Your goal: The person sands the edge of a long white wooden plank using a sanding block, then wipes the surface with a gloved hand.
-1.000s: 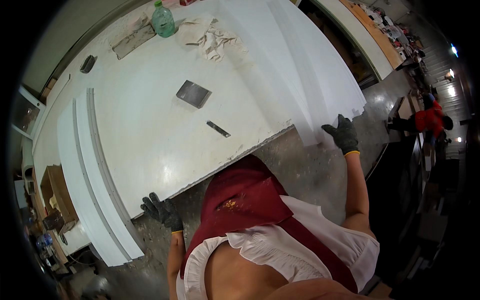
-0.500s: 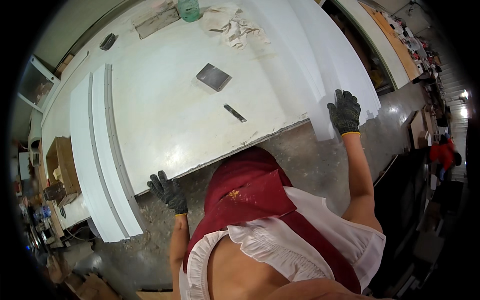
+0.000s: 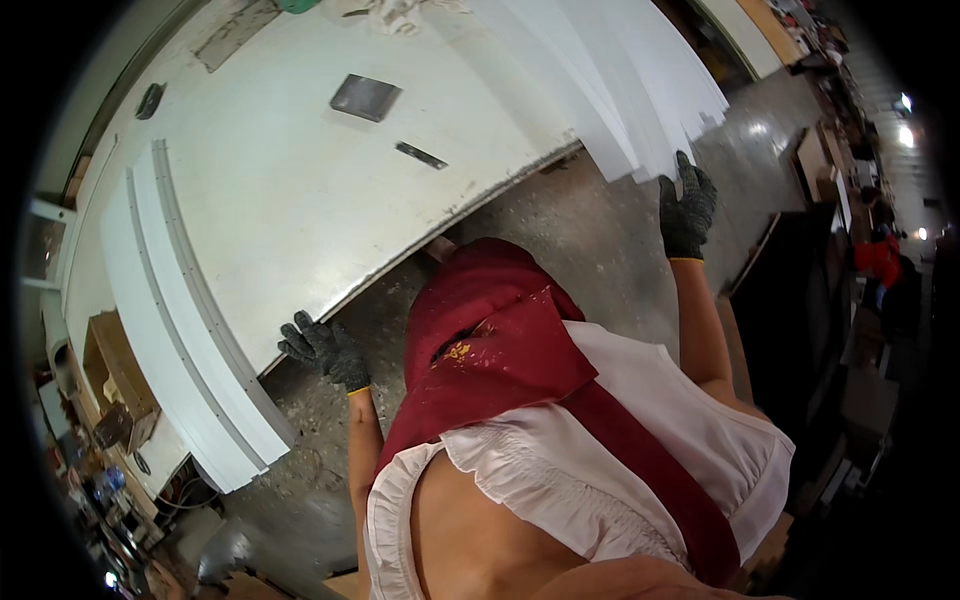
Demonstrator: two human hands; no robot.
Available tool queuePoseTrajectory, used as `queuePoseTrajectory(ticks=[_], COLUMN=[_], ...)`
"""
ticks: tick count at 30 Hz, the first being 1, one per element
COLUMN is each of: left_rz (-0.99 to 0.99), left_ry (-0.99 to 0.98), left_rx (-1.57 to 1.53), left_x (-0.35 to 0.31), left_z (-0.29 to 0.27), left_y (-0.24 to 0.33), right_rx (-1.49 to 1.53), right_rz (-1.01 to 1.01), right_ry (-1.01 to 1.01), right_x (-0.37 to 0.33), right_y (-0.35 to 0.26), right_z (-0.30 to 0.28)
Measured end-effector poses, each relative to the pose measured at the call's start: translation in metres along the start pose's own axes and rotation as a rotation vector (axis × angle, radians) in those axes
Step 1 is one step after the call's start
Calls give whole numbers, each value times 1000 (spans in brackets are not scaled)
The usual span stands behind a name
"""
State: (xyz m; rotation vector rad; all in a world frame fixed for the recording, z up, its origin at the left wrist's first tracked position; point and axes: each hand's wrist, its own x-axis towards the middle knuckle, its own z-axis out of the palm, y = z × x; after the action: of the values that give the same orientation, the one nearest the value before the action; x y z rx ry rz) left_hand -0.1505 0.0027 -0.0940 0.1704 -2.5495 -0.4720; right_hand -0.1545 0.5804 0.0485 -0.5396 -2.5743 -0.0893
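My left hand, in a dark grey knit glove with a yellow cuff, lies at the near edge of the white table with its fingers spread. Close by on its left are two long white strips with small dark marks along them. My right hand, gloved alike, is at the near ends of a stack of white strips. Its fingers are apart, and a fingertip reaches the strip ends; whether it presses on them I cannot tell.
On the table lie a dark rectangular block, a black narrow tool, a small dark object and a crumpled cloth. A brown open box stands at the left. Another person in red is far right.
My right hand has come back from the top of the stack to its near ends. My left hand stays at the table edge. The view has shifted and turned.
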Motion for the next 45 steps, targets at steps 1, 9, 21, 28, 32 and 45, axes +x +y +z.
queuePoseTrajectory(ticks=[1, 9, 21, 28, 32, 45], left_rz=[25, -41, -505, 143, 29, -70], left_ry=[-9, -41, -433, -780, -1007, -1128], left_rx=[-10, -132, -1175, -1302, -1362, -973], left_x=[2, -2, -79, -15, 44, 85], left_z=[-4, -17, -32, -11, -13, -30], left_y=[3, -1, 68, 146, 218, 140], right_rx=[181, 1437, 1705, 1628, 1658, 2121], right_rz=[161, 1146, 821, 753, 342, 1019], right_ry=[19, -188, -845, -985, -1124, -1065], right_x=[-6, 8, -9, -99, -127, 45], right_y=[2, 15, 108, -61, -130, -203], right_z=[1, 12, 107, 30, 20, 92])
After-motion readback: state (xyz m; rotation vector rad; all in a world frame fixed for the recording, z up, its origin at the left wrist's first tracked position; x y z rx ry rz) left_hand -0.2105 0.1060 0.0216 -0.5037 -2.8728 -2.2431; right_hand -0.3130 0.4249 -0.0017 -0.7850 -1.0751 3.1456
